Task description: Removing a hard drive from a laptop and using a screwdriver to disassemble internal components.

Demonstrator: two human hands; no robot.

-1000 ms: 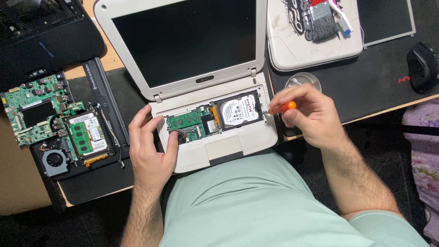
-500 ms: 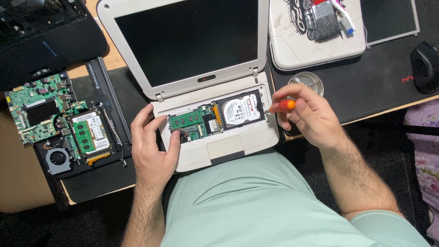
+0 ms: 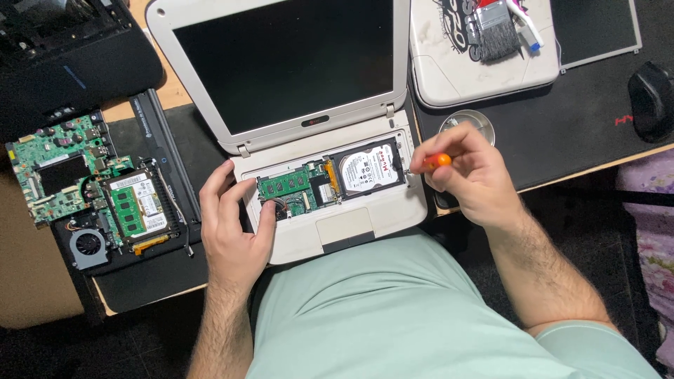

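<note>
Small white plastic laptop [image 3: 281, 105] sits open at the desk edge, keyboard deck off, green circuit board and silver hard drive [image 3: 368, 168] exposed. Left hand [image 3: 235, 228] lies flat on the left of the base, fingers spread, gripping nothing, apparently to brace the chassis. Right hand [image 3: 470, 172] is clenched on an orange-handled screwdriver [image 3: 432, 163], tip at the drive bay's right edge. Round clear dish [image 3: 467, 126] just behind the hand, likely for screws. Stripped green motherboard [image 3: 91, 189] is parked well left.

left hand [image 3: 232, 231] splayed flat, right hand [image 3: 467, 172] — fingers pinched
</note>
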